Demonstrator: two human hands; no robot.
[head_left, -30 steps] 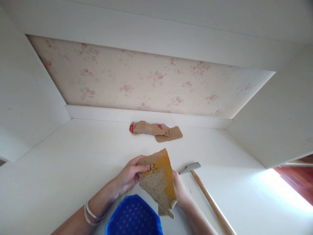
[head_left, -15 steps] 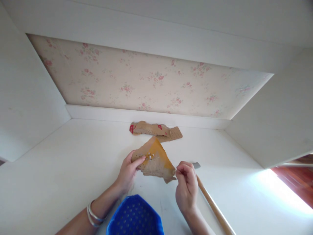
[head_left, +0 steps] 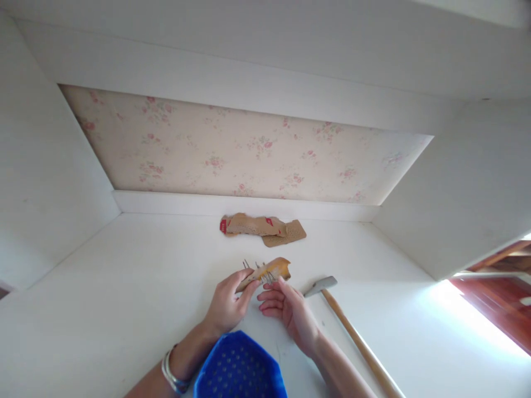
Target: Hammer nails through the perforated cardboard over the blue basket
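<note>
My left hand [head_left: 232, 301] grips a piece of brown cardboard [head_left: 277, 269] by its left end, thumb in front. The piece is seen nearly edge-on, curled, with an orange-yellow patch, and several thin nails [head_left: 269, 276] stick out on both sides. My right hand [head_left: 292, 312] is at its lower right edge, fingers apart and palm turned toward the piece. Its fingertips are close to the nails; whether they touch is hard to tell. Right of that hand lies a hammer [head_left: 357, 333] with a wooden handle and grey head.
A blue basket [head_left: 238, 367] with a perforated bottom stands in front, below my hands. Torn cardboard pieces [head_left: 255, 225] lie near the back edge of the white surface [head_left: 145, 287]. White panels rise left and right, with floral wallpaper [head_left: 249, 149] behind.
The cardboard has turned from facing me to nearly edge-on, showing the nails. My right hand has moved left and its fingers have spread. The hammer head is now uncovered.
</note>
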